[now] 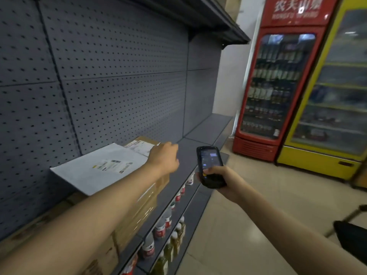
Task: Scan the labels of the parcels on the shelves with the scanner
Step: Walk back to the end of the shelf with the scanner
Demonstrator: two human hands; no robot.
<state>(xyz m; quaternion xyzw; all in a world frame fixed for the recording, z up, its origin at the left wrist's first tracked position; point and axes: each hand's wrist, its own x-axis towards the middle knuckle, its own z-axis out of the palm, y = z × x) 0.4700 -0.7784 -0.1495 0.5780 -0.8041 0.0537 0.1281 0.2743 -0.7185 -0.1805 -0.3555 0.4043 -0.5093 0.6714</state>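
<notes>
The left hand (pixel 164 155) reaches out over the shelf (pixel 184 153), knuckles up and fingers curled downward over the near edge of a cardboard box (pixel 143 144); whether it grips the box or only rests on it cannot be told, since the fingertips are hidden behind the hand. Just left of that hand a flat grey mailer parcel (pixel 99 167) lies on top of a row of cardboard boxes (pixel 139 211), its white label (pixel 111 165) face up and its long axis running from the near left toward the far right along the shelf. The cardboard box under the hand carries its own white label (pixel 141 148), also face up, partly covered by the hand.

To the right, apart from the left hand and out past the shelf's front edge, the right hand (pixel 217 178) is wrapped around the lower half of a black handheld scanner (pixel 210 165), thumb on its front. The scanner stands nearly upright, its long axis vertical with the top leaning slightly away, lit screen facing the person.

Below the shelf, bottles (pixel 160 231) stand in rows. Further right are a red drinks fridge (pixel 278 80) and a yellow fridge (pixel 337 92) beside it.
</notes>
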